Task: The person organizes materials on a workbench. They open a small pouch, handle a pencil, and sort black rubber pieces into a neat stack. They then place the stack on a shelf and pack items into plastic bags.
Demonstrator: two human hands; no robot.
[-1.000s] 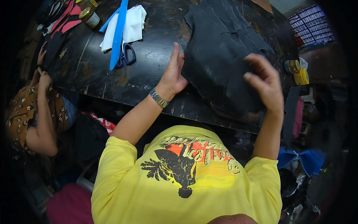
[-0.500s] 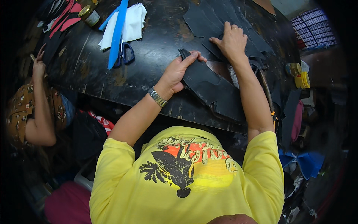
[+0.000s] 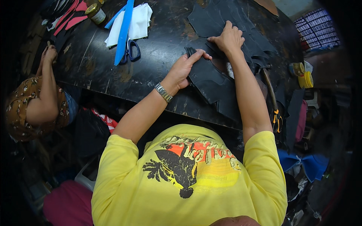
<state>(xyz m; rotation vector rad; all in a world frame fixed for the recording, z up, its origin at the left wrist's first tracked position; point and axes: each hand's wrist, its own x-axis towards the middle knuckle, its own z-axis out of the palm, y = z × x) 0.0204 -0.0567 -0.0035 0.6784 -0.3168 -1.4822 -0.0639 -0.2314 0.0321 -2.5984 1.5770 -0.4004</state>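
My left hand [image 3: 184, 69], with a metal watch on the wrist, grips the end of a small stack of cut black leather-like pieces [image 3: 211, 81] at the table's near edge. Its thumb lies on top and the other fingers go underneath. Farther right, my right hand [image 3: 229, 39] rests with fingers and thumb apart on a spread of flat black pieces [image 3: 250, 32]. Part of the held stack is hidden under my right forearm.
The dark table [image 3: 158, 45] bears blue-handled scissors [image 3: 132, 51], a blue strip [image 3: 124, 34], white cloth [image 3: 140, 22] and a jar [image 3: 95, 14]. Right of my forearm lie a wooden-handled hammer [image 3: 270, 88] and orange-handled scissors [image 3: 277, 121]. A co-worker's hand [image 3: 49, 54] is at the left.
My right hand has shifted slightly left and nearer over the black pieces. My left hand keeps its hold on the stack. The co-worker's hand has moved down and to the right.
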